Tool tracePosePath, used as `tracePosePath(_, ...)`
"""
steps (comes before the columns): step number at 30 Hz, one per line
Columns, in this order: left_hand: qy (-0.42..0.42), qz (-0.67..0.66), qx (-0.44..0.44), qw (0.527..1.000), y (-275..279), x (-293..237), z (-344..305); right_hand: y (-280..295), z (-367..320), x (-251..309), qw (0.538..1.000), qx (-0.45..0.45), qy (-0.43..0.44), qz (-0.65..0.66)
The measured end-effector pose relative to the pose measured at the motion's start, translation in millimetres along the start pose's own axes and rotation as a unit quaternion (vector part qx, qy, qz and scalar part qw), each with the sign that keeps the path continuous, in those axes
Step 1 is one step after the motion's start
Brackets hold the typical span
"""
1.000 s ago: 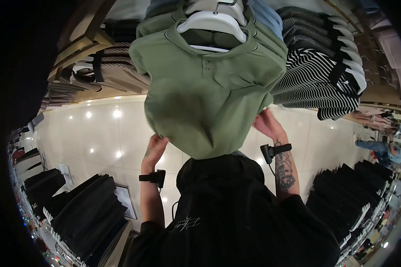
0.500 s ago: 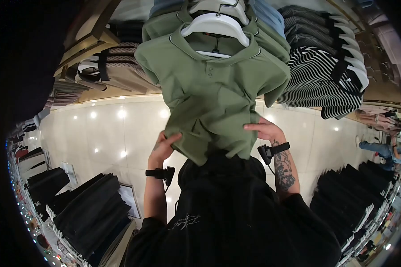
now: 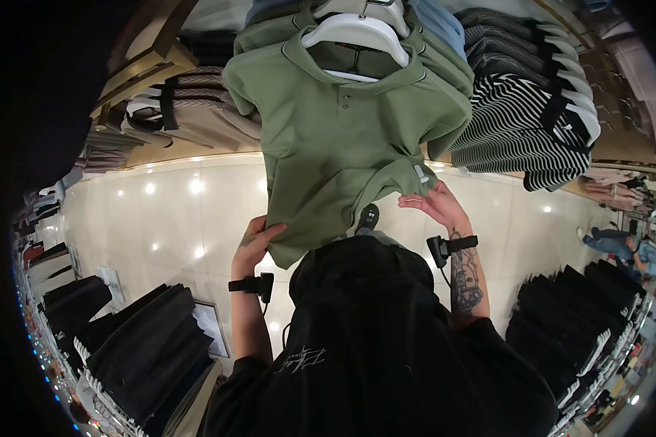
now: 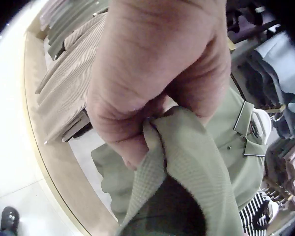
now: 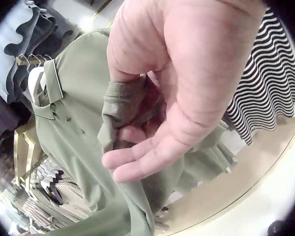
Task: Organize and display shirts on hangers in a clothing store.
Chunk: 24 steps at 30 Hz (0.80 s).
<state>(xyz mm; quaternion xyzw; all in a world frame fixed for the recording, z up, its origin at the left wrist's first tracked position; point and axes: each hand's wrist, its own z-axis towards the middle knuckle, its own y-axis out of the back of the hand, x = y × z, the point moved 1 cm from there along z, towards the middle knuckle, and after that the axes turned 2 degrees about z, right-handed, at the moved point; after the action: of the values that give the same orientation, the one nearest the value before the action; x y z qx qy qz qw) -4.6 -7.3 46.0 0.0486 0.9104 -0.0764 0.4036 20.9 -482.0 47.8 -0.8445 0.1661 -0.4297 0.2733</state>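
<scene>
A green polo shirt (image 3: 335, 138) with a dark-edged collar hangs on a white hanger (image 3: 357, 40) in front of me. My left hand (image 3: 252, 242) pinches its lower left edge; in the left wrist view the cloth (image 4: 191, 142) folds up between thumb and fingers. On the other side my right hand (image 3: 441, 206) holds the hem's right corner, turned up so that a small white tag (image 3: 420, 173) shows. The right wrist view has the ribbed edge (image 5: 117, 105) gripped under the thumb, two fingers stretched out beside it.
More green shirts hang behind this one. Black-and-white striped shirts (image 3: 517, 135) hang to the right, brown knit ones (image 3: 197, 116) to the left. Racks of black garments (image 3: 142, 349) flank me on both sides. A person in blue (image 3: 619, 244) is at the far right.
Both hands have taken hold of the shirt's lower edge. The right hand has lifted its corner up and outward, uncovering the tag and a shoe below. The left side is drawn down.
</scene>
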Motion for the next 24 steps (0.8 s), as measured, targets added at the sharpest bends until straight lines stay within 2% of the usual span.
tracePosePath(2, 0.015, -0.002, -0.011, 1.000, 10, 3, -1, 8, -3, 4, 0.998, 0.020, -0.006, -0.056)
tracePosePath(4, 0.033, 0.003, -0.041, 0.999, 22, 10, 3, 8, -5, 7, 0.975, -0.014, -0.003, -0.223)
tracePosePath(5, 0.025, 0.005, -0.057, 0.998, 29, 15, 6, 8, -6, 9, 0.952, -0.032, -0.001, -0.304)
tracePosePath(8, 0.007, 0.023, -0.127, 0.992, 36, 18, 11, 36, 0, 0, 0.858, -0.086, 0.129, -0.490)
tracePosePath(10, -0.031, 0.015, -0.125, 0.992, 43, 22, 17, 38, 2, -1, 0.935, -0.156, 0.128, -0.291)
tracePosePath(11, -0.050, 0.011, -0.124, 0.991, 46, 25, 20, 38, 3, -3, 0.956, -0.189, 0.125, -0.186)
tracePosePath(12, -0.050, -0.006, -0.126, 0.991, 46, 23, 19, 35, 2, -1, 0.956, -0.223, 0.110, -0.152)
tracePosePath(15, -0.055, -0.032, -0.157, 0.986, 41, 17, 20, 52, 17, -11, 0.934, -0.224, 0.169, -0.220)
tracePosePath(18, -0.063, -0.062, -0.155, 0.984, 35, 5, 15, 39, 17, -7, 0.943, -0.230, 0.139, -0.194)
tracePosePath(21, -0.049, -0.054, -0.187, 0.980, 34, -1, 17, 13, 4, 11, 0.941, -0.264, 0.051, -0.205)
tracePosePath(24, -0.083, -0.106, -0.207, 0.969, 13, -25, 1, 4, -6, 17, 0.942, -0.262, 0.101, -0.182)
